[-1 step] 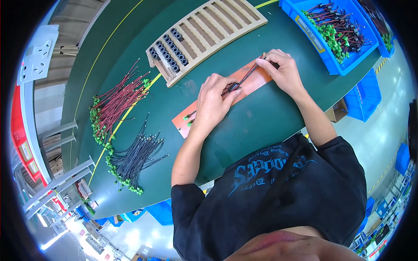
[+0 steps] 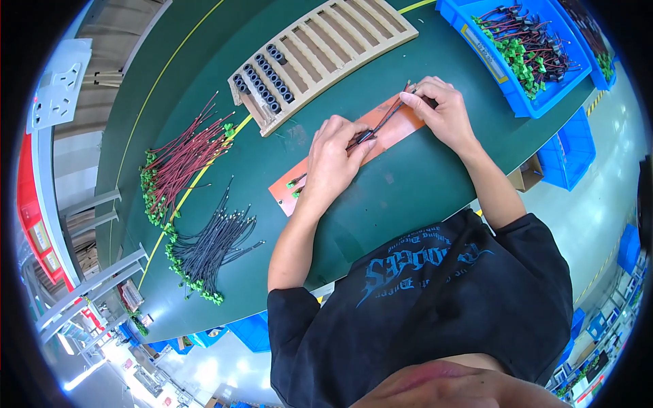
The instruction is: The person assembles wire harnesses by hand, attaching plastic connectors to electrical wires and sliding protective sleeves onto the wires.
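My left hand (image 2: 333,153) is closed round a small bundle of dark wires and a short black cylindrical sleeve (image 2: 366,136), above an orange strip (image 2: 396,137) on the table. Green connectors (image 2: 292,183) at the wires' near-left end stick out beside my left wrist. Dark wires (image 2: 388,120) run from the sleeve up to my right hand (image 2: 442,112), whose thumb and fingers pinch them near their tips. A reddish wire end shows just past those fingertips. The fingers partly hide the bundle, so I cannot tell how many wires it has.
A slotted tan tray (image 2: 306,75) with several black cylinders (image 2: 265,85) stands beyond my hands. Red wires (image 2: 187,160) and black wires (image 2: 218,238), all with green connectors, lie left on the green table (image 2: 422,183). A blue bin (image 2: 507,85) of wire assemblies sits far right.
Both hands stay in place. The wire ends at my right fingertips have shifted very slightly.
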{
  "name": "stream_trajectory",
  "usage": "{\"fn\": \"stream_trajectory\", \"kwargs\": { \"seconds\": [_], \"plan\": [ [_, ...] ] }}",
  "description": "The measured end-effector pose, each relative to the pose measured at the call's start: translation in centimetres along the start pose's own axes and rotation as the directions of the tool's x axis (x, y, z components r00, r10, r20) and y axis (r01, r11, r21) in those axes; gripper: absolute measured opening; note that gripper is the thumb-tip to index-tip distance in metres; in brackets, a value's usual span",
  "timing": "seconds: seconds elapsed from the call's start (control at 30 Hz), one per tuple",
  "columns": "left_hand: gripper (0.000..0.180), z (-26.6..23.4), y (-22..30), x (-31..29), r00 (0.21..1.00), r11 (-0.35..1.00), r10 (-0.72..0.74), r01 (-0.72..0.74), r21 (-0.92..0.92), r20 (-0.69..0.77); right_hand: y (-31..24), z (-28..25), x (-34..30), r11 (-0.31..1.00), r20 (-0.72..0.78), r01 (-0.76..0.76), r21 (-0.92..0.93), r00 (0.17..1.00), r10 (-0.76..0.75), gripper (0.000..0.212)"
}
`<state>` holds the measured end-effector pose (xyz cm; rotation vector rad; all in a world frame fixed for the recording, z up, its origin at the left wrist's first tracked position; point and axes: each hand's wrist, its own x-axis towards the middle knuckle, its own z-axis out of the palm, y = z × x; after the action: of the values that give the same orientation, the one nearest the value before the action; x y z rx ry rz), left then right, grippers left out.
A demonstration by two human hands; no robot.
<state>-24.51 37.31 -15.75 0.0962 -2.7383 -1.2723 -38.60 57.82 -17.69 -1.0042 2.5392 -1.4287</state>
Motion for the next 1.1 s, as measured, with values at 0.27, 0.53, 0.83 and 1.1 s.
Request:
{"fn": "stream_trajectory", "kwargs": {
  "seconds": [0.27,0.53,0.83,1.1],
  "plan": [
    [0.018,-0.2,0.1,0.1,1.000,0.999,0.026,-0.026,-0.018,-0.008,-1.1,-0.9,0.6,0.828,0.192,-0.058,0.558,0.979,-0.061,0.016],
    [0.018,0.4,-0.6,0.0,0.998,0.996,0.054,-0.055,-0.065,-0.023,0.1,0.5,2.0,0.481,0.511,-0.385,0.788,0.845,-0.160,0.027],
    [0.020,0.5,-0.8,-0.1,0.990,0.993,0.113,-0.116,-0.031,-0.081,0.9,0.9,2.4,0.883,0.393,0.101,0.458,0.868,-0.303,0.029],
    [0.022,0.6,-0.9,-0.3,0.981,0.988,0.148,-0.151,-0.013,-0.121,-1.0,0.8,1.9,0.856,0.104,0.005,0.517,0.992,-0.068,0.021]
  ]
}}
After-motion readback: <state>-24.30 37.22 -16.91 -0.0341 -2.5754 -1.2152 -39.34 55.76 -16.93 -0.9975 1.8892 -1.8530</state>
